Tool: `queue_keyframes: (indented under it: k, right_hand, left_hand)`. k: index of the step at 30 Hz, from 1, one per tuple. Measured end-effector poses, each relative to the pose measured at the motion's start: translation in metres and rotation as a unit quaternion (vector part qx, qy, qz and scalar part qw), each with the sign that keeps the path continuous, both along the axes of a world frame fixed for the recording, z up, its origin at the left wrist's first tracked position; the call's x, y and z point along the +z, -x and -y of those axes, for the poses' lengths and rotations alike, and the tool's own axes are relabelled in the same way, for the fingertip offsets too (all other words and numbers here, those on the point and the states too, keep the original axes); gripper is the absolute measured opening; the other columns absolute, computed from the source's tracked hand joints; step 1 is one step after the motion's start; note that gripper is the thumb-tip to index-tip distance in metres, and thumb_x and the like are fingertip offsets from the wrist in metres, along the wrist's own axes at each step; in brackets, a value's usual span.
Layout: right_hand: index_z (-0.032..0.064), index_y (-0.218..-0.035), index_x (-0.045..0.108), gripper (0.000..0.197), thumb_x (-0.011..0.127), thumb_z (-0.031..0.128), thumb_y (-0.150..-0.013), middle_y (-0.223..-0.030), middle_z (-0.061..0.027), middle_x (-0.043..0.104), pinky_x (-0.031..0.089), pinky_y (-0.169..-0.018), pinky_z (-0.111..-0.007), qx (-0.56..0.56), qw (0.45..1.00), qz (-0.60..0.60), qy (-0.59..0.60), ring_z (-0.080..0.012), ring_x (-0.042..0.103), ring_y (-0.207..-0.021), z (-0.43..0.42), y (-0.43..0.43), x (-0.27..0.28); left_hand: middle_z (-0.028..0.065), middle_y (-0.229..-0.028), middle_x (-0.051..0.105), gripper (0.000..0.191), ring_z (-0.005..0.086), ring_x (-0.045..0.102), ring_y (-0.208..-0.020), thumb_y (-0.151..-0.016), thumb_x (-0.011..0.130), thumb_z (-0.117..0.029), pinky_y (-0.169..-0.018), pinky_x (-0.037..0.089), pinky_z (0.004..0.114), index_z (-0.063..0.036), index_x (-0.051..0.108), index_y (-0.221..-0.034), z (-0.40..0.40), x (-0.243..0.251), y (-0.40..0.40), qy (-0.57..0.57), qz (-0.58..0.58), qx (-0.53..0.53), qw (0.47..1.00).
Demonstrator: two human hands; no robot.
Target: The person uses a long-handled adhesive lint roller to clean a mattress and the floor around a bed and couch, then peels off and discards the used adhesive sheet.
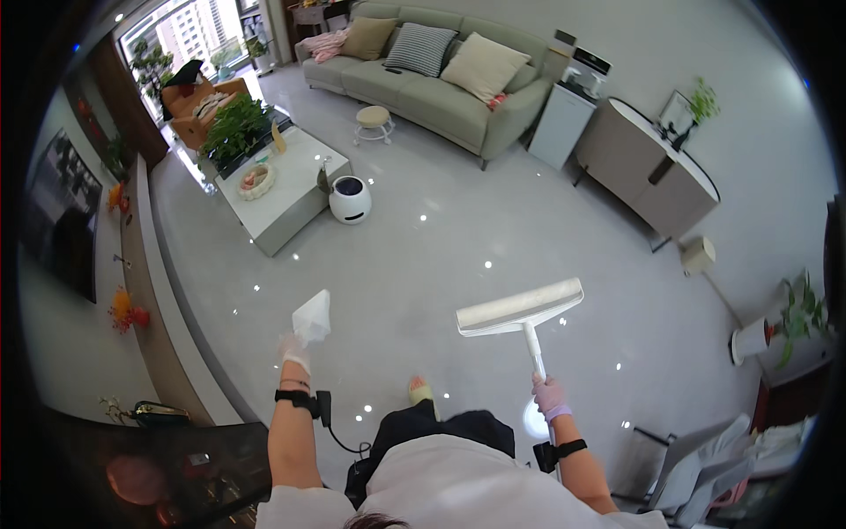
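Note:
My left hand, in a thin whitish glove, is stretched forward at the left and holds a white sheet or cloth that sticks out beyond the fingers. On the right, my right hand in a pale purple glove grips the handle of a white wide-headed floor tool. Its long pale roller-like head is raised in front of the hand, and the lower handle runs back beside my forearm. Whether the head touches the floor, I cannot tell. Between the hands, a foot in a light green slipper stands on the glossy grey tiled floor.
A coffee table with a plant stands ahead left, a round white bin at its corner. Beyond are a small stool and a green sofa. A sideboard and potted plant line the right; a chair is near right.

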State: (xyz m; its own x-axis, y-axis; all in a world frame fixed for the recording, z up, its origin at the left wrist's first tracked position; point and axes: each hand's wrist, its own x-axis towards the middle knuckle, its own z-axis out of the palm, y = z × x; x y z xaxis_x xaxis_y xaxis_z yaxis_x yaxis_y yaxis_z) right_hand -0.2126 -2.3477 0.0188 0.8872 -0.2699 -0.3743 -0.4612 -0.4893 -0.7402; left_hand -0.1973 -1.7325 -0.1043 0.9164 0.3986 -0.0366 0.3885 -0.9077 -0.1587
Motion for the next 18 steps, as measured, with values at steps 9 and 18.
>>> queue_keyframes:
  k: [9, 18]
  right_hand:
    - [0.0071, -0.083, 0.048, 0.049, 0.054, 0.055, -0.086, -0.059, -0.0015, 0.047, 0.038, -0.033, -0.027, 0.027, 0.989, -0.079, -0.118, -0.0100, 0.042, -0.040, -0.055, -0.212, 0.049]
    - [0.0049, -0.075, 0.050, 0.054, 0.051, 0.057, -0.087, -0.053, -0.0015, 0.043, 0.034, -0.034, -0.027, 0.134, 0.984, -0.084, -0.087, -0.0115, 0.038, -0.037, -0.119, -0.477, 0.146]
  left_hand:
    - [0.0214, -0.100, 0.062, 0.028, 0.0398, 0.056, -0.098, -0.077, 0.062, -0.018, -0.083, 0.047, 0.042, -0.0013, 0.061, -0.099, 0.049, 0.117, -0.273, 0.302, 0.217, 0.023, 0.928]
    - [0.0202, -0.087, 0.065, 0.028, 0.0385, 0.062, -0.085, -0.072, 0.066, -0.017, -0.072, 0.050, 0.041, 0.0027, 0.062, -0.092, -0.056, 0.113, -0.412, 0.280, 0.180, 0.094, 0.938]
